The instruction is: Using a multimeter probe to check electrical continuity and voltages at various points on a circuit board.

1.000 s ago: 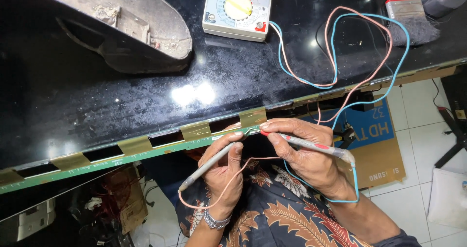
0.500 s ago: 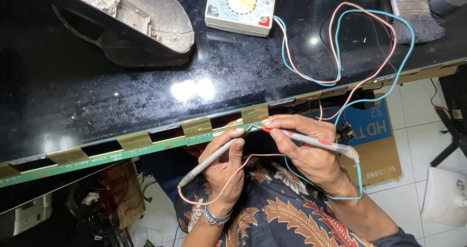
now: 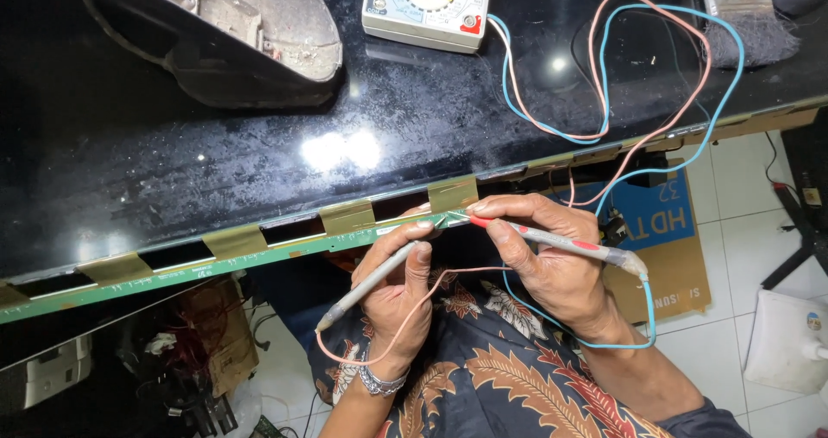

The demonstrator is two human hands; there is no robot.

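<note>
Left hand (image 3: pixel 401 291) grips a slim grey probe (image 3: pixel 371 283); right hand (image 3: pixel 552 261) pinches a red-tipped probe (image 3: pixel 552 238). Both tips meet the narrow green circuit strip (image 3: pixel 285 250) edging the glossy black panel (image 3: pixel 216 171).

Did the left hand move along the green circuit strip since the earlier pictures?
No. The left hand keeps its probe at the same spot on the green strip, just below the same gold tape tab, as before; only the camera shifted slightly.

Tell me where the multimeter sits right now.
In the head view, the multimeter lies at the top centre on the black panel, right of the grey dustpan, with its pink and blue leads looping off to the right.
</note>
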